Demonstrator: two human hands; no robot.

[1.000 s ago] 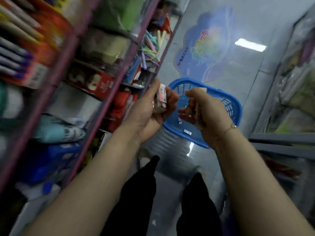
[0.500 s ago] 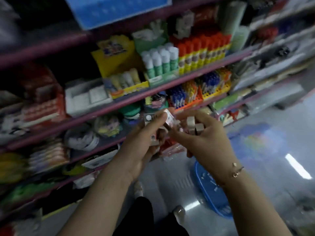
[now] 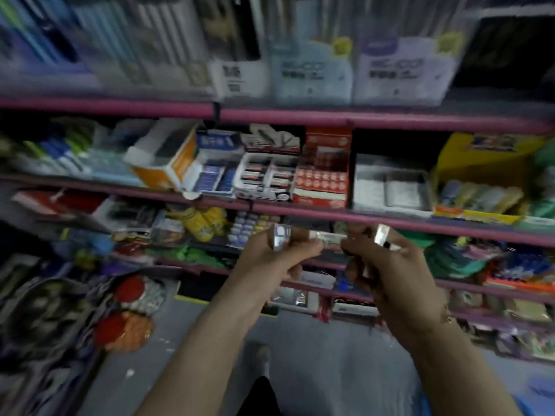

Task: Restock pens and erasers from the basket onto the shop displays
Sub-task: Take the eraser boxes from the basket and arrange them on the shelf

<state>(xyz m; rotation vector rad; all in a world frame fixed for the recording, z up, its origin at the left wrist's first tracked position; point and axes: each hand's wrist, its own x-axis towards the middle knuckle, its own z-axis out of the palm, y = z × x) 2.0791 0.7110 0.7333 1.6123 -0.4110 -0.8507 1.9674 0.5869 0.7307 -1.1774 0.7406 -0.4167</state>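
Head view, motion-blurred; shelf detail soft.

Far left: pens and markers [image 3: 63,154] lie stacked on the middle pink-edged shelf [image 3: 300,213]; packaged goods hang lower down, not identifiable.

Centre-left: left hand [image 3: 270,259] raised in front of the shelf edge, fingers curled; its grip is closed around small wrapped erasers [image 3: 280,237], one shiny end showing above the knuckles. Probably held high so the pieces can go straight onto the display level behind.

Centre: a long wrapped eraser [image 3: 327,237] spans the gap between the two hands, touching fingertips of both. Which hand carries it cannot be told; it looks like a hand-to-hand transfer or sorting.

Behind, on the shelf: open boxes of small packs, white tray [image 3: 265,177] and red box [image 3: 321,181], plausible eraser displays, judging by pack size.

Centre-right: right hand [image 3: 387,265], bracelet at the wrist, fingers curled, pinching another wrapped eraser [image 3: 381,234] upright between thumb and fingers.

Bottom right corner: a blue patch [image 3: 537,397], possibly the basket; too blurred to confirm.
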